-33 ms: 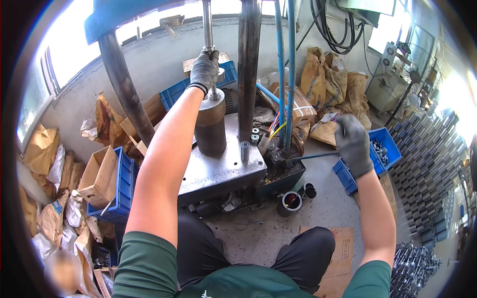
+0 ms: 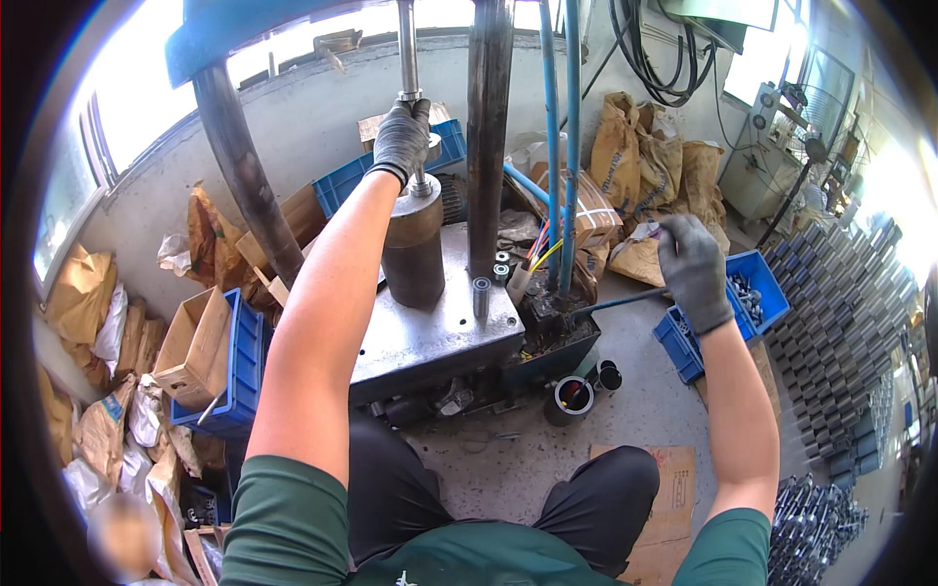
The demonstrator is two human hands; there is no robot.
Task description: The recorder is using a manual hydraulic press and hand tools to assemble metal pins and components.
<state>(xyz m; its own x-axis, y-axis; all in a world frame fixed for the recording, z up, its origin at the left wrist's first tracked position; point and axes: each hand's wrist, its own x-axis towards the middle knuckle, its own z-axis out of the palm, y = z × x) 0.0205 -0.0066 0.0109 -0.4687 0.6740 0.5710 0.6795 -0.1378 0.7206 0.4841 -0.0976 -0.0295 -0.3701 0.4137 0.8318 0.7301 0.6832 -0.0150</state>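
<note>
My left hand (image 2: 401,142), in a grey glove, is closed around a metal rod fitting just below the press's shiny ram (image 2: 407,49). The fingers hide most of that part. Below it, a slimmer rod (image 2: 420,183) stands in the top of a thick steel cylinder (image 2: 414,244) on the metal press table (image 2: 449,322). At the right, my gloved right hand (image 2: 699,273) is curled at the outer end of a blue lever (image 2: 625,301), which runs in from the base of the blue pipes. The grip itself is partly hidden.
Dark steel columns (image 2: 489,137) flank the ram. Small metal sleeves (image 2: 481,297) stand at the table's right corner. Blue bins (image 2: 757,283) of metal parts, stacked steel tubes (image 2: 831,342) and a dark bucket (image 2: 570,400) are at the right. Paper sacks (image 2: 86,293) crowd the left.
My right hand has risen slightly, and the outer end of the blue lever has tilted up with it. My left hand has stayed in place on the rod fitting.
</note>
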